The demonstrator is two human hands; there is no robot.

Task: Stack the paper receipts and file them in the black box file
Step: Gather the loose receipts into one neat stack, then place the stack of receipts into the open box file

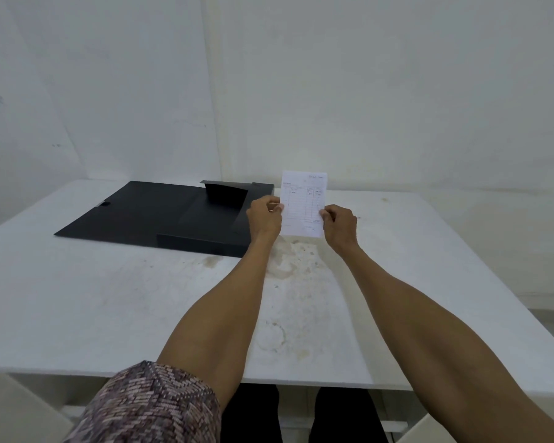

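Nearest item: my patterned sleeve, lying at the counter's front edge, with both bare forearms reaching out over the white counter, whose middle is showing brownish stains and ring marks. Next item: my left hand and my right hand, each pinching one side edge of the paper receipts between thumb and fingers. I am holding the receipts upright, printed face toward me, just above the counter; I cannot tell whether this is one sheet or several squared together. Reason for the hold, as I judge it: gripping both sides is keeping the thin paper flat and its edges aligned, ready for tapping level or carrying across. Next item: the black box file, lying open just left of my left hand, its cover spread flat to the left, its shallow tray nearest the receipts and an inner flap standing up at the far side. Obstructions: nothing is lying between receipts and tray; only the raised flap and the tray wall are needing clearance. Farthest item: a plain white wall.
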